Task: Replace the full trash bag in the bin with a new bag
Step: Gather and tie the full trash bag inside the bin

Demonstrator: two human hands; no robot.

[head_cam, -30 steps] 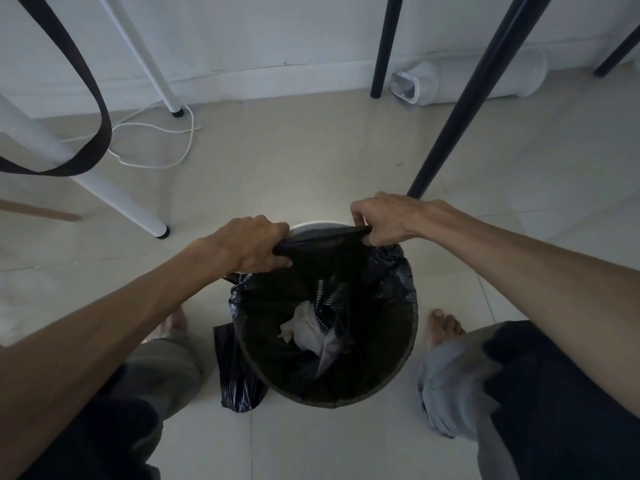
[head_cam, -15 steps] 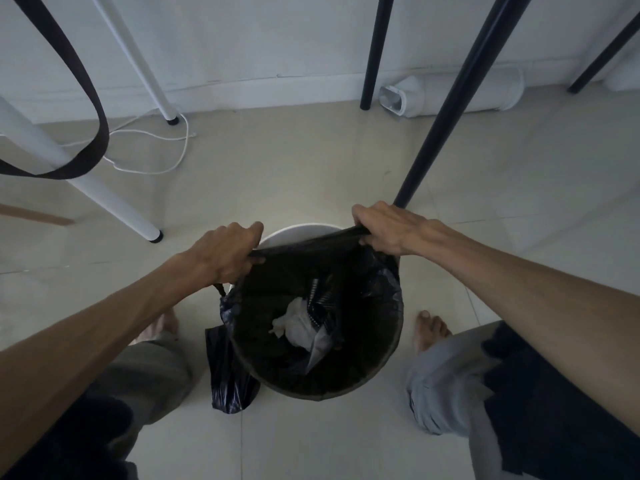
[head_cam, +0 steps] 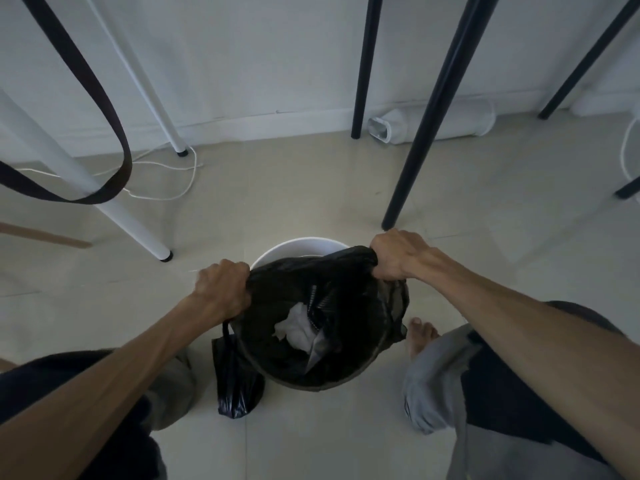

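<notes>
A black trash bag (head_cam: pixel 349 289) with white crumpled paper and wrappers inside stands open in a white round bin (head_cam: pixel 294 244) on the floor between my feet. My left hand (head_cam: pixel 221 289) grips the bag's left edge in a fist. My right hand (head_cam: pixel 394 254) grips its right edge. The far edge of the bag is pulled off the bin, so the white rim shows behind it. The near edge still wraps the rim. A second small black bag (head_cam: pixel 235 386) hangs below my left hand beside the bin.
A black table leg (head_cam: pixel 412 168) stands just beyond my right hand. White legs (head_cam: pixel 121 216) and a dark hanging strap (head_cam: pixel 114 140) are to the left, with a white cable (head_cam: pixel 180 188) on the floor. A white cylinder (head_cam: pixel 433 123) lies by the wall. My bare right foot (head_cam: pixel 420 336) is beside the bin.
Both hands have spread apart and pulled the bag's far edge toward me, off the bin. More white rim shows now. The view has tilted up a little.
</notes>
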